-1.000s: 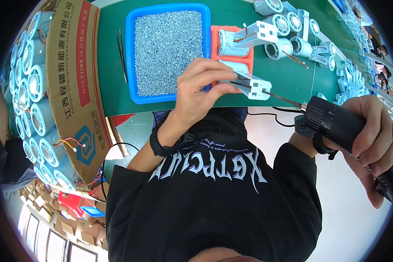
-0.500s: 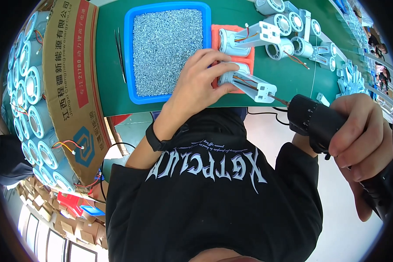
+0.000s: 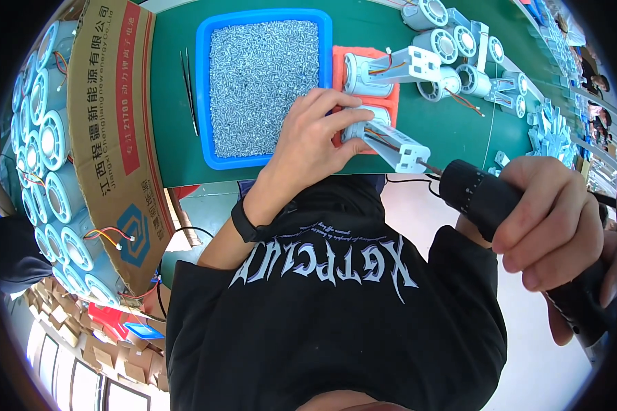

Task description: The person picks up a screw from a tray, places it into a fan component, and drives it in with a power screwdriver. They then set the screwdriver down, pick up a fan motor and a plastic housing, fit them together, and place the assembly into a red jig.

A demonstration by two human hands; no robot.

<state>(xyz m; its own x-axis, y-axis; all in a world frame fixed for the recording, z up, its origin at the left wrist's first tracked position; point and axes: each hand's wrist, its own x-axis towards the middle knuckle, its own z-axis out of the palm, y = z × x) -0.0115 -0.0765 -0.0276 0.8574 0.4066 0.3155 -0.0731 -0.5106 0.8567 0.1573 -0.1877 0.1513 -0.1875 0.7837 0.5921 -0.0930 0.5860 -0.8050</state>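
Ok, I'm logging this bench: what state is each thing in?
Left hand: gripping the near cylinder
Right hand: wrapped around the driver
Driver: bit at the near bracket; can't tell if running
Tray: full of screws
Orange holder: both slots occupied
Tweezers: lying on the table
Box: open, holding white cylinders

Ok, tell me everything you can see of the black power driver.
The power driver is black and looks plastic, with a round body, pale markings around its front collar and a thin metal bit. It slants, bit pointing up and left in the view. The right grip wraps it, hiding part of the handle. The bit's tip is at the end of the pale bracket; contact is unclear.
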